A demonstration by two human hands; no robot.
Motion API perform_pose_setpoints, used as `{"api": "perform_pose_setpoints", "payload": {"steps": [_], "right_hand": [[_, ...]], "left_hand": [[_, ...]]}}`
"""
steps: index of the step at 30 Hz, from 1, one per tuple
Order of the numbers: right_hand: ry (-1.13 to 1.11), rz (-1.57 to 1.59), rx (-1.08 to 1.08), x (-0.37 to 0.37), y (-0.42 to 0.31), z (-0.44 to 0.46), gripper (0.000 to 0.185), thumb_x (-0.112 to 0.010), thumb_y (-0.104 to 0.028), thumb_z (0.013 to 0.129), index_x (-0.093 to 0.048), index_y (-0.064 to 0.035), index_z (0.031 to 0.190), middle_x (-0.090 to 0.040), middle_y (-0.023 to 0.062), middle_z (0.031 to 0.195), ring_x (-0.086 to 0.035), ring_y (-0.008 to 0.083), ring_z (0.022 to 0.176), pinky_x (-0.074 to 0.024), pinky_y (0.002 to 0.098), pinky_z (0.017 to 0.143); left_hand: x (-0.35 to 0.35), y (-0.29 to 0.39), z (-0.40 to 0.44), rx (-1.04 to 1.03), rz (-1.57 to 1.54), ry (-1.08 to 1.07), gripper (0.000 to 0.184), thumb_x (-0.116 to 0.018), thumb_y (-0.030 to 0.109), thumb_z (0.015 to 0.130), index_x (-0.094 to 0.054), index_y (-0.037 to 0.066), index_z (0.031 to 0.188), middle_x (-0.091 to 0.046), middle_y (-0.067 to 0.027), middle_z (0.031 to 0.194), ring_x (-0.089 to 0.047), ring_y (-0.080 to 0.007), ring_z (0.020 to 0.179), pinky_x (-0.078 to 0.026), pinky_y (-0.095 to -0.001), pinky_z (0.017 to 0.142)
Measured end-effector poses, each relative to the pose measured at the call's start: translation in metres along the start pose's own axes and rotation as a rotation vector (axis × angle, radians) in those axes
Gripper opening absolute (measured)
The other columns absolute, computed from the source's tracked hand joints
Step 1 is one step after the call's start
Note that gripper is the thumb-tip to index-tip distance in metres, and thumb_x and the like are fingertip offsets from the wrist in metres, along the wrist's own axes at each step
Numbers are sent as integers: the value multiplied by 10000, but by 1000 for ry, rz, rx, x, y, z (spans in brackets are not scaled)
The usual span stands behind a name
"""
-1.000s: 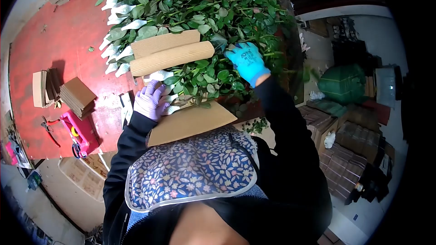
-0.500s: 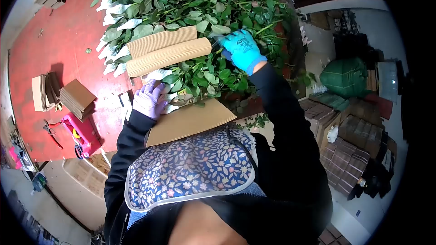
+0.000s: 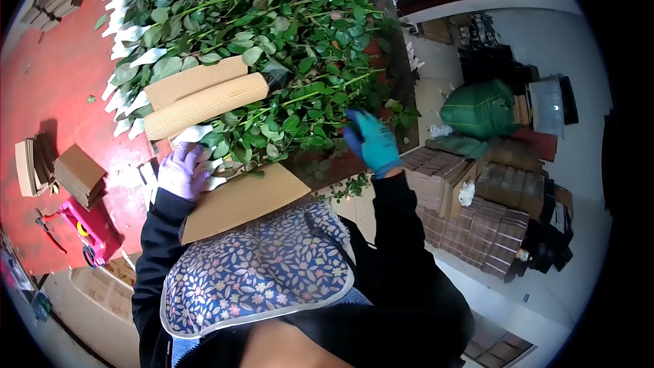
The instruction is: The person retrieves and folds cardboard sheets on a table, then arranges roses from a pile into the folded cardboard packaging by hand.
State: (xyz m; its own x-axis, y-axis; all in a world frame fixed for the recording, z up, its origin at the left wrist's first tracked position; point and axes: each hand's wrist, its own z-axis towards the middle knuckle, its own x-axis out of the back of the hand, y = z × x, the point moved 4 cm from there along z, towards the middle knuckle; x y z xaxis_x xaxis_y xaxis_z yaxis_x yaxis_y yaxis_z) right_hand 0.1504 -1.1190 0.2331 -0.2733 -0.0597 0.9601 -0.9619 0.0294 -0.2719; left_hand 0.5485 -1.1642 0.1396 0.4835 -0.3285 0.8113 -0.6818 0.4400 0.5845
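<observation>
My left hand (image 3: 180, 173), in a purple glove, rests at the near left corner of the pile. Its fingers are apart and touch the white-netted flower heads (image 3: 194, 135) beside the corrugated cardboard. My right hand (image 3: 375, 142), in a blue glove, hovers by the cut ends at the right of the leafy stems (image 3: 293, 119), fingers curved but apart. I see nothing held in it. A rolled corrugated cardboard strip (image 3: 208, 105) lies across the stems, with another ribbed strip (image 3: 197, 82) behind it. A flat cardboard sheet (image 3: 248, 201) lies in front of me, against the floral apron (image 3: 259, 266).
On the red table (image 3: 61, 82) stand small cardboard stacks (image 3: 80, 172), a pink tape dispenser (image 3: 92, 230) and red-handled pruners (image 3: 49, 232). Bundled cardboard (image 3: 477, 232) and a green sack (image 3: 479, 109) lie on the floor to the right.
My right hand has moved from beside the cardboard roll toward the stems' cut ends, nearer to me. The view has turned, shifting everything left. My left hand stays by the netted heads.
</observation>
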Motion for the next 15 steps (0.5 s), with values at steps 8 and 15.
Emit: {"api": "perform_pose_setpoints", "payload": {"steps": [8, 15], "right_hand": [[-170, -224, -27, -57, 30, 9, 367, -597, -223, 883, -606, -108, 1231, -631, 174, 1008, -624, 353, 818, -503, 482, 692], [72, -98, 25, -6, 6, 57, 197, -566, -81, 877, -660, -70, 1050, -639, 109, 916, -625, 303, 744, -505, 411, 643]], "left_hand": [[-15, -17, -2, -8, -33, 24, 518, -761, 241, 719, -581, 69, 1174, -548, -133, 1162, -618, -355, 884, -513, -445, 762], [-1, -3, 1, 13, 91, -17, 498, -752, 248, 747, -580, 69, 1179, -549, -141, 1181, -620, -360, 903, -510, -451, 783]]}}
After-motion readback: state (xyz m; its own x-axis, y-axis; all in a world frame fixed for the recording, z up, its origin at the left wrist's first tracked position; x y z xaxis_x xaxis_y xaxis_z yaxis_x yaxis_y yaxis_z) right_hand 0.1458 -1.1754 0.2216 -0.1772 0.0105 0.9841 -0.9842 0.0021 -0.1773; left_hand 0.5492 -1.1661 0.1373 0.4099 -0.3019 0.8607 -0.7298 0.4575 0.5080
